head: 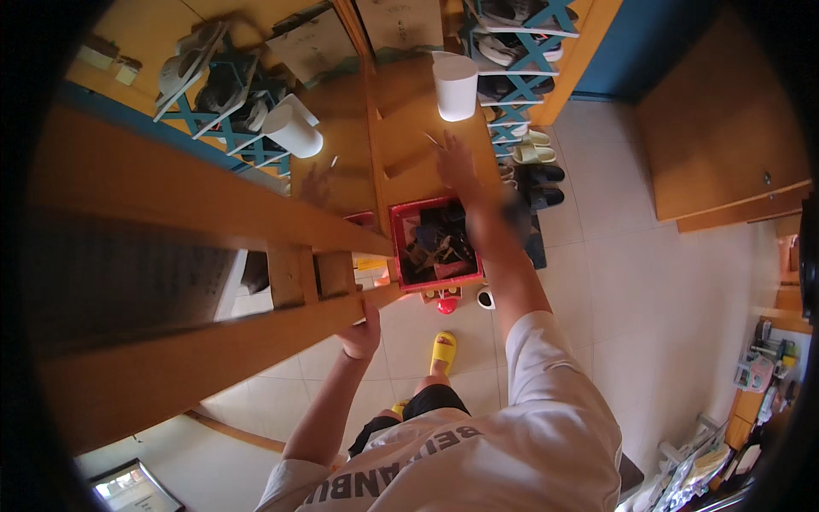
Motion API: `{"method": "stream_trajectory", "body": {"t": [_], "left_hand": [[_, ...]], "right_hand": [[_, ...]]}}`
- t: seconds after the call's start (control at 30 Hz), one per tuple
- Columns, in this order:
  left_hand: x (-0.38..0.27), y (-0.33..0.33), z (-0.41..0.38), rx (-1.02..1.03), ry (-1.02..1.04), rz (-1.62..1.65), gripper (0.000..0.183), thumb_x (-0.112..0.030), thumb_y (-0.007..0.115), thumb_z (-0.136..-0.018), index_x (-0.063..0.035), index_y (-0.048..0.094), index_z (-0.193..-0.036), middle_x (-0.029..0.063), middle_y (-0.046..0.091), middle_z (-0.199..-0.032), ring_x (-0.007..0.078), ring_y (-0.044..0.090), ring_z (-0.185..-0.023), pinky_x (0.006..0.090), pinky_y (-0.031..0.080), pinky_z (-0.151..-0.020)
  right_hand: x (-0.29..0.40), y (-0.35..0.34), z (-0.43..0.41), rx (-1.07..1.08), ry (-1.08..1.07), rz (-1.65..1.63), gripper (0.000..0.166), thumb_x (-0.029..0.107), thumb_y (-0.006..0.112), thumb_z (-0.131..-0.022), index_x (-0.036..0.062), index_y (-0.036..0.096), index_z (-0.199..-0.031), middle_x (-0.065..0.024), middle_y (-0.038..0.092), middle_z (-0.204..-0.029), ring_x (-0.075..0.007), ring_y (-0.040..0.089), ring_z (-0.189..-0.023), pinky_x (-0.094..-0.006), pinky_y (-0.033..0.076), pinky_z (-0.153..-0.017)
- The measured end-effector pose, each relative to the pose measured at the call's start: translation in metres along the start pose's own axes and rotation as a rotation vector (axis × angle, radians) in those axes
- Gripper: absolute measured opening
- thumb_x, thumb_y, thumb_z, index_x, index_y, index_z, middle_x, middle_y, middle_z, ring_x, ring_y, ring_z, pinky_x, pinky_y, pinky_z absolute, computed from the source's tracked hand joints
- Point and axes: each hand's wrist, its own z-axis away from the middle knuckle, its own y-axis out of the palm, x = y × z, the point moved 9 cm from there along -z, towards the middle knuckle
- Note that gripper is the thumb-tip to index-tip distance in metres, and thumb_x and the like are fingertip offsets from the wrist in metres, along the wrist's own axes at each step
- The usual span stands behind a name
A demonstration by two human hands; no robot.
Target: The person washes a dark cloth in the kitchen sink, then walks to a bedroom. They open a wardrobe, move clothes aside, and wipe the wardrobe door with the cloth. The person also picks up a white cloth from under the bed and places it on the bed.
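My left hand [361,333] is closed around the edge of a wooden rail [301,320] at the left. My right hand [455,160], slightly blurred, reaches over a wooden shelf top [409,137]. By its fingertips is a thin, light stick-like item [434,139]; whether the fingers grip it cannot be told. Beyond that hand stands a white cylindrical container [456,89]. A red box [438,281] holding keys and dark small items sits on the shelf, nearer me, partly beneath my right forearm. A mirror [339,128] on the left reflects the container, the stick-like item and the hand.
Right of the shelf top, a teal and white shoe rack [512,70] holds shoes. Pale green slippers [534,147] and dark shoes [544,185] lie on the tiled floor. A wooden door [723,128] stands at upper right. Household items crowd a surface [745,409] at lower right.
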Motion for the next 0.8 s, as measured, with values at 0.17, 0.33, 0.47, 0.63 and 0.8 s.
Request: {"method": "stream_trajectory", "body": {"t": [0.17, 0.33, 0.47, 0.63, 0.8], "left_hand": [[0.012, 0.005, 0.009, -0.058, 0.078, 0.044, 0.043, -0.01, 0.052, -0.085, 0.0034, 0.028, -0.117, 0.0183, 0.051, -0.098, 0.0276, 0.053, -0.084, 0.0379, 0.047, -0.075], [0.014, 0.002, 0.007, -0.02, 0.063, 0.072, 0.031, -0.017, 0.048, -0.084, 0.0082, 0.047, -0.102, 0.018, 0.053, -0.095, 0.0295, 0.054, -0.086, 0.0358, 0.046, -0.076], [0.023, 0.008, 0.012, 0.026, 0.038, 0.108, 0.034, -0.016, 0.049, -0.084, 0.0098, 0.041, -0.105, 0.0199, 0.05, -0.096, 0.0299, 0.053, -0.085, 0.0356, 0.047, -0.071], [0.045, 0.007, 0.026, -0.086, 0.187, 0.168, 0.05, -0.014, 0.053, -0.085, 0.0073, 0.024, -0.119, 0.0216, 0.047, -0.101, 0.0286, 0.053, -0.083, 0.0365, 0.048, -0.069], [0.117, 0.012, 0.055, -0.373, 0.211, 0.097, 0.084, -0.013, 0.06, -0.083, 0.0023, -0.004, -0.134, 0.0254, 0.041, -0.115, 0.0329, 0.052, -0.094, 0.0419, 0.049, -0.077]], "right_hand": [[-0.008, 0.037, 0.009, 0.393, 0.13, -0.067, 0.019, 0.02, 0.052, -0.083, 0.007, 0.062, -0.091, -0.0097, 0.059, -0.088, -0.0252, 0.059, -0.083, -0.0447, 0.046, -0.074], [0.001, -0.046, 0.056, 0.201, 0.377, -0.44, 0.02, 0.015, 0.063, -0.074, 0.0099, 0.067, -0.093, -0.0112, 0.065, -0.095, -0.0298, 0.061, -0.089, -0.0375, 0.048, -0.078], [0.05, -0.142, 0.105, 0.222, 0.26, -0.516, 0.021, 0.011, 0.065, -0.071, 0.0087, 0.065, -0.092, -0.0108, 0.063, -0.104, -0.0272, 0.059, -0.095, -0.0385, 0.045, -0.084], [0.084, -0.221, 0.164, 0.09, 0.262, -0.601, 0.025, 0.014, 0.065, -0.075, 0.0101, 0.062, -0.099, -0.0093, 0.059, -0.112, -0.027, 0.056, -0.102, -0.0408, 0.044, -0.083], [0.134, -0.18, 0.383, 0.498, 0.708, -0.805, 0.028, 0.018, 0.059, -0.082, 0.0054, 0.057, -0.107, -0.0142, 0.063, -0.095, -0.0312, 0.06, -0.091, -0.0399, 0.046, -0.079]]}}
